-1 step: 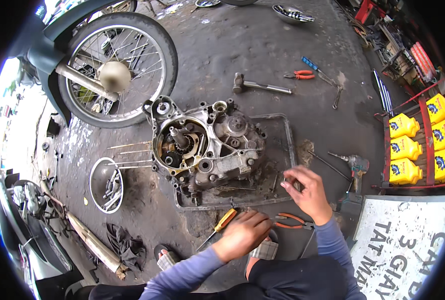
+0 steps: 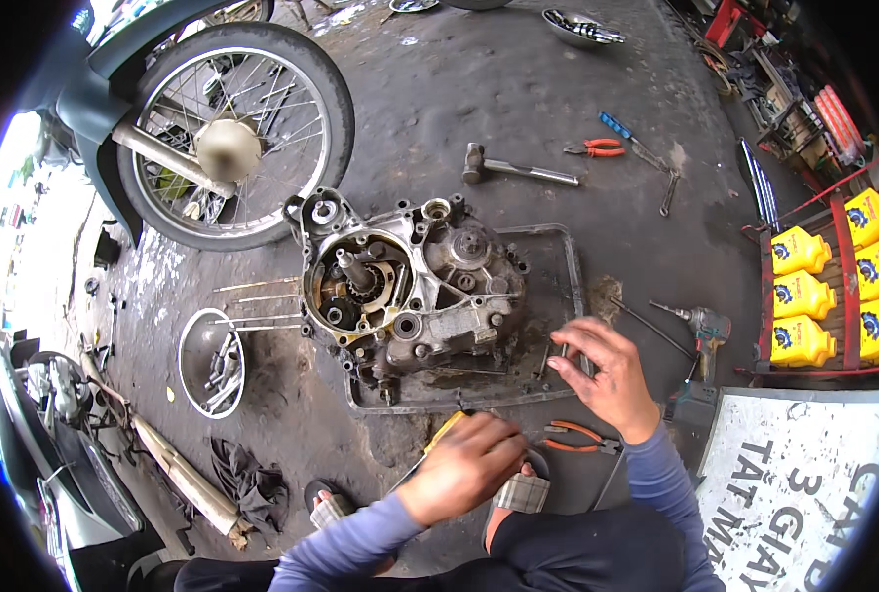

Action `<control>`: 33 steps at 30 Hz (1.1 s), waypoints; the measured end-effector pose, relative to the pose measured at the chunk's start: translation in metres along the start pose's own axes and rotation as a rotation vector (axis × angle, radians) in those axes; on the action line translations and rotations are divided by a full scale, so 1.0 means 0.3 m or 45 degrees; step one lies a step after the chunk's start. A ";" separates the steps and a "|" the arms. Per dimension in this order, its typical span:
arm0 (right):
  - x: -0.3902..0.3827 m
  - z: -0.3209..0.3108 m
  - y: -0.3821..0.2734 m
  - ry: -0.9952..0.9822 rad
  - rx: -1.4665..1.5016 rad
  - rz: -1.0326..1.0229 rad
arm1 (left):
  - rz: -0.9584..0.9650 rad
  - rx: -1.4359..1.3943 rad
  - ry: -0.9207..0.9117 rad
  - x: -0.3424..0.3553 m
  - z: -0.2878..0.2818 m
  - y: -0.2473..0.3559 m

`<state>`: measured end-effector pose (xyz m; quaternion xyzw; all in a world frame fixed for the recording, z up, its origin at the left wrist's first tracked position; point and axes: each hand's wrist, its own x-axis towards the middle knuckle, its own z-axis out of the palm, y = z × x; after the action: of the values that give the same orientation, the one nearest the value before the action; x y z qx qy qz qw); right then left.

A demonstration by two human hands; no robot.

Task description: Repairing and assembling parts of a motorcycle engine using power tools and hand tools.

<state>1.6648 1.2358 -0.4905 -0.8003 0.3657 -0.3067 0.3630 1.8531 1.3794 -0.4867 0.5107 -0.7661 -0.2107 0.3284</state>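
A greasy motorcycle engine (image 2: 464,335) lies on its side, its round opening showing a shaft and gears. It sits on a shallow metal tray (image 2: 575,296). Beside the tray's near right corner, my right hand (image 2: 612,380) pinches a tiny metal piece between thumb and forefinger; its kind is too small to make out. My left hand (image 2: 464,474) is curled closed, back upward, nearer to me. It overlaps the yellow handle of a screwdriver (image 2: 447,430); whatever its fingers hold, if anything, is hidden. Orange-handled pliers (image 2: 577,442) lie between my hands.
A hammer (image 2: 523,172), red pliers (image 2: 597,148) and a blue-handled tool (image 2: 617,126) lie beyond the engine. At left stand a bowl of metal parts (image 2: 185,370) and a motorcycle wheel (image 2: 336,148). A power drill (image 2: 708,326) and yellow bottles (image 2: 802,294) are at right.
My left hand has shifted slightly left and toward me, covering more of the screwdriver's handle. My right hand has moved down a little, its fingertips still pinched together.
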 end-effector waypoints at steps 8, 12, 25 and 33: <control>0.302 -0.027 -0.139 -0.410 -0.607 -0.795 | -0.014 0.697 -0.112 0.196 -0.438 -0.079; 0.307 -0.005 -0.134 -0.357 -0.497 -0.801 | 0.065 0.770 -0.053 0.223 -0.465 -0.055; 0.349 -0.114 -0.152 0.077 -0.254 -0.819 | -0.075 0.036 -0.119 0.063 0.211 -0.110; 0.074 -0.071 0.159 0.134 -0.262 0.005 | -0.349 0.128 -0.253 -0.035 0.479 -0.278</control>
<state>1.6436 1.1879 -0.5122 -0.8152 0.4156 -0.3085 0.2600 1.8065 1.3547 -0.6446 0.6026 -0.7277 -0.2645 0.1932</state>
